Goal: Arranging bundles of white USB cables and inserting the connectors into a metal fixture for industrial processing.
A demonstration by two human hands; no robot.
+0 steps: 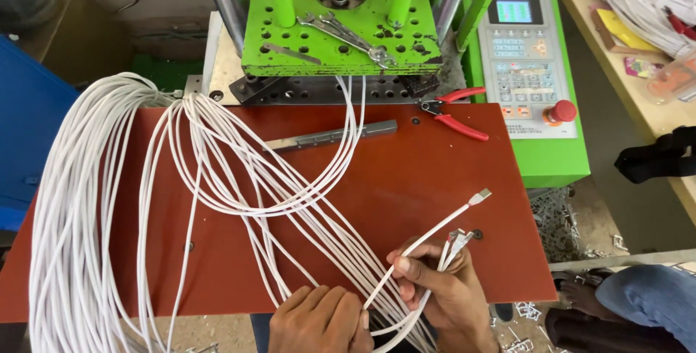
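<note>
- Left hand (322, 320): low at frame bottom, knuckles up, fingers curled under.
- Right hand (442, 288): just beside it, fingers pinched closed, thumb forward.

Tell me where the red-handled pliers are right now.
In the head view, the red-handled pliers lie at the far right edge of the reddish-brown work board, just left of the machine's grey control panel and right of the flat metal bar.
</note>
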